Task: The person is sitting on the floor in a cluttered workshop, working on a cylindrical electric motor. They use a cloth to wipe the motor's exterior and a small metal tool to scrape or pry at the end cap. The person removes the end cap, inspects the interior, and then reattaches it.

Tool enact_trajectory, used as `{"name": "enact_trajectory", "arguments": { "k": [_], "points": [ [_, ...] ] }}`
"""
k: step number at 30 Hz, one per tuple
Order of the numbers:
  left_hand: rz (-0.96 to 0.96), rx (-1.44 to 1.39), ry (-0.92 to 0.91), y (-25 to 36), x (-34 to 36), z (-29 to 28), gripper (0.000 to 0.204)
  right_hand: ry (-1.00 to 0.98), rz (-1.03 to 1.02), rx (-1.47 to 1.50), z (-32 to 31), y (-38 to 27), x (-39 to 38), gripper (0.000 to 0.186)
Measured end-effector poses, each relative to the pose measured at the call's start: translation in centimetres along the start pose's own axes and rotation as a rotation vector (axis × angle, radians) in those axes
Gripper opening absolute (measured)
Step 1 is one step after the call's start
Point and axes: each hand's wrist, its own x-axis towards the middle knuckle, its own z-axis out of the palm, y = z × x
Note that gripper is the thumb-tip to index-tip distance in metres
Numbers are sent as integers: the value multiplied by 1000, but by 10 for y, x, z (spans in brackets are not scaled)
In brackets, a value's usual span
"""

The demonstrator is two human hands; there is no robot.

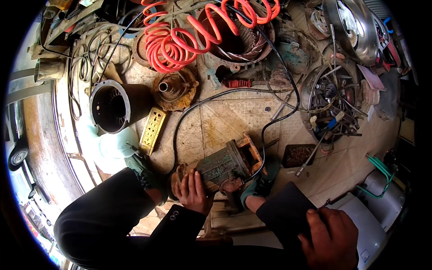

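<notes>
A worn, greenish electric motor with a rusty mounting frame lies on its side on the floor between my feet. My left hand grips its near left end, fingers laid over the rusty end part. Above my right knee, my right hand is closed, its fingers curled. A thin dark metal tip pokes out beyond those fingers; what it belongs to is hidden. A black cable loops around the motor on the floor.
A yellow power strip and a hollow metal motor housing are at the left. Red coiled hose hangs at the back. A round tray of tools stands at the right, near a long-handled socket wrench.
</notes>
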Motion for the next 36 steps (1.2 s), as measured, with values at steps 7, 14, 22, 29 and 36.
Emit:
{"name": "enact_trajectory", "arguments": {
  "k": [7, 14, 22, 29, 36],
  "points": [
    [3, 25, 29, -3, 2, 1, 93, 20, -5, 12, 3, 0, 6, 47],
    [-29, -77, 19, 3, 2, -1, 95, 37, -6, 100, -2, 4, 7, 47],
    [-3, -66, 75, 3, -1, 6, 99, 76, 1, 76, 3, 6, 8, 45],
    [-50, -102, -51, 6, -9, 1, 103, 29, -15, 87, 1, 3, 14, 45],
    [-92, -136, -91, 20, -39, 10, 76, 35, -33, 16, 3, -5, 14, 43]
  ]
}}
